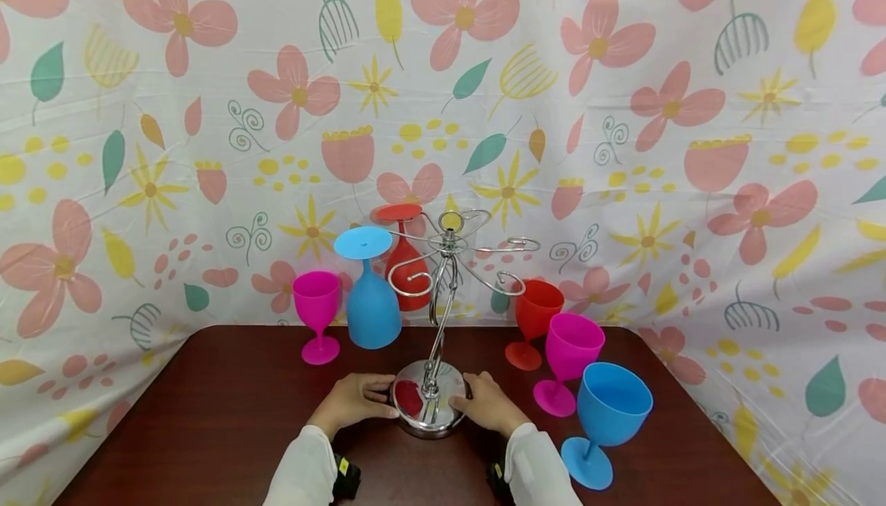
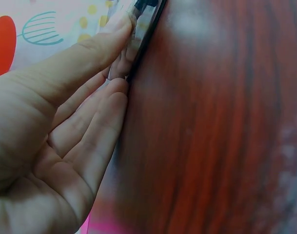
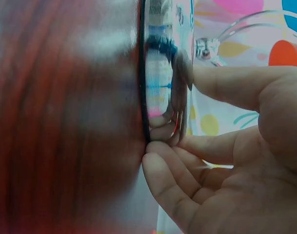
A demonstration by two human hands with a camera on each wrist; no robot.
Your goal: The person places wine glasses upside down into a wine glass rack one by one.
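Observation:
A chrome goblet rack (image 1: 444, 298) with curled wire arms stands at the middle of the table, its stem looking slightly slanted. Its round, shiny base (image 1: 429, 406) lies between both hands. On the left side, the left hand (image 1: 360, 402) grips the rim, thumb and fingertips against it. Opposite, the right hand (image 1: 490, 402) holds the rim with its thumb over the top edge and fingers at the side. A blue goblet (image 1: 374, 306) and a red goblet (image 1: 410, 260) hang upside down from the rack's left arms. Both wrist views show the base's mirror-like edge (image 3: 160, 83) close up.
An upright magenta goblet (image 1: 318, 298) stands at the back left. To the right of the rack, a red goblet (image 1: 536, 310), another magenta goblet (image 1: 573, 346) and another blue goblet (image 1: 614, 406) stand upright in a row. Behind the dark wooden table (image 1: 228, 414) hangs a flowered cloth (image 1: 208, 106).

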